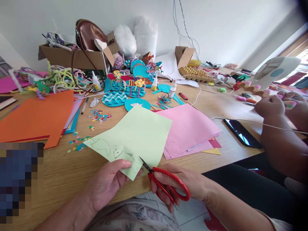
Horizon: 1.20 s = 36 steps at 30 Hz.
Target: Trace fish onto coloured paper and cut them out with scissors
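Note:
My left hand (109, 179) pinches the near edge of a light green sheet of paper (141, 131), thumb on top. Two fish outlines are drawn along the sheet's left and near side. Red-handled scissors (176, 179) are in my right hand (178, 183), fingers through the loops. The blades meet the paper's near edge beside the tail of the nearer fish; one blade shows above the sheet and the other is hidden. Just behind on the right lie pink sheets (190, 128), one with a drawn outline.
Orange paper (40, 115) lies left, near confetti (79, 141). Blue paper plates with waves (114, 98) and glue bottles (172, 89) stand behind. A phone (242, 132) lies right, a white cable across it. Another person's hands (270, 107) hold a wavy-edged piece at far right.

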{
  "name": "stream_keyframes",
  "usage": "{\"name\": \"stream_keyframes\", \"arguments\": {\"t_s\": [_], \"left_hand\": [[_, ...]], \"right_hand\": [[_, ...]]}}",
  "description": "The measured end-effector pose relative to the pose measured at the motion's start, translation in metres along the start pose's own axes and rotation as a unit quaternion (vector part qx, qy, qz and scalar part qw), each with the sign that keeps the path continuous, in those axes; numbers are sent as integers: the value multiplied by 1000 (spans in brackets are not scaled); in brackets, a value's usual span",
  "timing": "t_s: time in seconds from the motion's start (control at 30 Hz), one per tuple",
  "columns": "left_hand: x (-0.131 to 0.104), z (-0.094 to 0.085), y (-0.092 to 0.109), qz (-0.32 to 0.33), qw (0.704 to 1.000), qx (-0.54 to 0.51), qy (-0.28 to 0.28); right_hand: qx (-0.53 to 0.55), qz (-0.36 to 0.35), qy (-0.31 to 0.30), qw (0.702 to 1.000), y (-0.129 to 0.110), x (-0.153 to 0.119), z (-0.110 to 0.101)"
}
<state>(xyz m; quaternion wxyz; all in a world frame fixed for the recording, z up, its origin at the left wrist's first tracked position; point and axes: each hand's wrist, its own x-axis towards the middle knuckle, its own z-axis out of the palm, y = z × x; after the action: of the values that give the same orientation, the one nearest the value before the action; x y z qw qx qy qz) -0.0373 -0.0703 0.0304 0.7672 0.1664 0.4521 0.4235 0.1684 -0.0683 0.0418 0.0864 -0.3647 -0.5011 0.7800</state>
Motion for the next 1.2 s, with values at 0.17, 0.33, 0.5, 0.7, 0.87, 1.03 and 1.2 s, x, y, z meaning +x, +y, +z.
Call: {"name": "stream_keyframes", "arguments": {"t_s": [0.17, 0.33, 0.5, 0.7, 0.87, 1.03, 1.2], "left_hand": [[1, 1, 0, 12, 1000, -2, -28], [2, 3, 2, 12, 1000, -17, -20], [1, 1, 2, 15, 999, -3, -35], [0, 0, -1, 1, 997, 18, -70], [1, 3, -2, -10, 997, 19, -76], [2, 2, -1, -7, 997, 25, -75], [3, 0, 0, -4, 996, 31, -83]], "right_hand": [[-4, -11, 22, 1000, 4, 0, 3], [8, -17, 38, 999, 9, 1, 3], [-6, -10, 51, 999, 11, 1, 3], [9, 1, 25, 1000, 3, 0, 4], [1, -6, 33, 999, 1, 1, 5], [1, -6, 47, 999, 9, 3, 3], [-15, 7, 49, 999, 10, 5, 1]]}}
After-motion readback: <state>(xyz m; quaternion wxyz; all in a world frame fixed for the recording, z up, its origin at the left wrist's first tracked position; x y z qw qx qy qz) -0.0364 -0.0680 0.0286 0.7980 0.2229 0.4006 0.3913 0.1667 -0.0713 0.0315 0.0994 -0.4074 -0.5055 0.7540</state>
